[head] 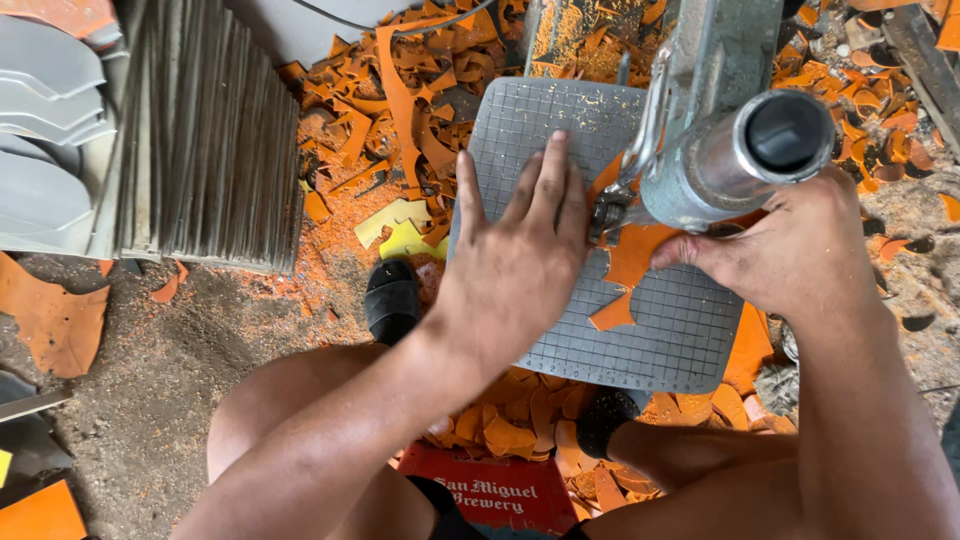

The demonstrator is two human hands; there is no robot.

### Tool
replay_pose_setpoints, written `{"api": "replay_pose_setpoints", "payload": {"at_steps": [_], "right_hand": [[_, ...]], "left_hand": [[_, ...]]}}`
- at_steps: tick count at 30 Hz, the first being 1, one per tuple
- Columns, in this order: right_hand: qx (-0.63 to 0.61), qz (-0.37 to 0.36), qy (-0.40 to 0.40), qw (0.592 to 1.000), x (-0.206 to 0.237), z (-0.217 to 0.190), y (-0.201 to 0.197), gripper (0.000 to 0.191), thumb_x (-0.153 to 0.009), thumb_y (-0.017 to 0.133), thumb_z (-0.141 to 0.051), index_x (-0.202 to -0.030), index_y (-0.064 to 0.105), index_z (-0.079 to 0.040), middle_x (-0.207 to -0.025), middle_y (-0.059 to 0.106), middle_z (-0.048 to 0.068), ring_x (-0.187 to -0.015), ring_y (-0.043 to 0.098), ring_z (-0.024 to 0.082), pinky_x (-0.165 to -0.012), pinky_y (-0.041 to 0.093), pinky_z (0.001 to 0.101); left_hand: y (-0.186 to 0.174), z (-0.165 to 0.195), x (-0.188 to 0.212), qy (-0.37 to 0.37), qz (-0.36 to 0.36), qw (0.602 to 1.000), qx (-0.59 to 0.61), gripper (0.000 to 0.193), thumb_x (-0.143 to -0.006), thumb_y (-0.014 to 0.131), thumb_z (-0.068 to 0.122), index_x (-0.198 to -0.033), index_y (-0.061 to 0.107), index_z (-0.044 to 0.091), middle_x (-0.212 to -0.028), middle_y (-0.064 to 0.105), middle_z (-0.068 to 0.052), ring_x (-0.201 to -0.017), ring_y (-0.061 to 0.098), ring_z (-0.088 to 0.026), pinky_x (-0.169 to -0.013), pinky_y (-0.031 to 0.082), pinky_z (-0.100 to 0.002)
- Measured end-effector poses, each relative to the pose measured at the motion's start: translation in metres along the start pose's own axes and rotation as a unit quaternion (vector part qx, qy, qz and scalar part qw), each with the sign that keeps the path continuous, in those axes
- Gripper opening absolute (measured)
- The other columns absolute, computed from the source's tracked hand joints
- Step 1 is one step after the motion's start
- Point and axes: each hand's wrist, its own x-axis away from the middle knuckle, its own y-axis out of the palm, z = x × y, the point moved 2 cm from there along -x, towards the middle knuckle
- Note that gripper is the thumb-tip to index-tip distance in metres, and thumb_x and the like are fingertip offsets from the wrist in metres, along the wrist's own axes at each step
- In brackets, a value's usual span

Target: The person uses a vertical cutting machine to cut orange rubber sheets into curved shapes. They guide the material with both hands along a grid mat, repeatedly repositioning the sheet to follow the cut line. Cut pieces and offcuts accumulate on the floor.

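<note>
We are pressing our left hand (pixel 520 265) flat, fingers spread and straight, on the grey gridded sheet (pixel 600 230) lying on the machine's table; it is gripping nothing, only holding the sheet down. Our right hand (pixel 790 250) is pinching the orange sheet piece (pixel 635 255) between thumb and curled fingers, just right of the cutting point, keeping it against the grey sheet. The orange piece is lying on top of the grid, under the saw head (pixel 700 150), its ragged edge reaching toward the blade guide (pixel 606 215).

Step in hand, as we are judging it: feeding the stacked material into the blade, partway through a cut. The next move is calling for both hands turning or pushing the sheet steadily while the left fingertips, now very near the guide, are staying out of the cutting line.

Around us: orange offcuts (pixel 400 110) are covering the ground beyond the table, with a few yellow scraps (pixel 400 230) among them and orange dust everywhere. More orange cut pieces (pixel 510 425) are lying heaped below the table, above a red crate (pixel 495 495). A stack of grey sheets standing on edge (pixel 210 140) and cut grey shapes (pixel 45 120) are sitting to the left. Our feet in black sandals (pixel 392 300) are resting under the table edge. The saw's cylindrical housing (pixel 760 145) is blocking our view of the right fingers' far side
</note>
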Motion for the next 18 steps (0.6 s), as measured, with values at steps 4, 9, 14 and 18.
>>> {"api": "replay_pose_setpoints", "payload": {"at_steps": [4,9,14,18], "right_hand": [[0.046,0.058,-0.093,0.993,0.002,-0.014,-0.003,0.056,-0.054,0.099,-0.027,-0.102,0.076,-0.009,-0.106,0.075,0.006,-0.097,0.07,0.026,-0.085,0.057,0.0401],[0.061,0.086,-0.093,0.99,0.005,-0.025,-0.004,0.055,-0.053,0.098,-0.025,-0.102,0.078,-0.01,-0.107,0.074,0.007,-0.1,0.068,0.027,-0.087,0.056,0.0422],[0.106,0.121,-0.083,0.984,0.014,-0.03,0.0,0.056,-0.051,0.099,-0.024,-0.102,0.079,-0.008,-0.11,0.073,0.009,-0.103,0.067,0.03,-0.091,0.055,0.0439],[0.055,0.115,-0.03,0.991,0.025,-0.022,0.005,0.052,-0.061,0.099,-0.027,-0.106,0.078,-0.011,-0.122,0.07,0.005,-0.115,0.065,0.024,-0.102,0.053,0.0372]], "left_hand": [[-0.012,0.02,0.023,-0.056,-0.069,0.991,0.102,0.016,-0.097,0.069,0.014,-0.106,0.069,0.001,-0.106,0.066,-0.016,-0.1,0.07,-0.03,-0.105,0.054,-0.056],[-0.014,0.031,0.033,-0.024,-0.015,0.977,0.21,0.032,-0.083,0.081,0.032,-0.091,0.068,0.004,-0.093,0.062,-0.01,-0.089,0.066,-0.026,-0.078,0.057,-0.043],[-0.008,0.027,0.036,-0.008,0.031,0.978,0.207,0.029,-0.083,0.08,0.033,-0.091,0.07,0.006,-0.093,0.061,-0.007,-0.093,0.065,-0.025,-0.081,0.056,-0.041],[-0.006,0.018,0.039,0.013,0.052,0.982,0.18,0.022,-0.087,0.078,0.03,-0.09,0.071,0.009,-0.093,0.061,-0.005,-0.096,0.064,-0.023,-0.086,0.055,-0.041]]}}
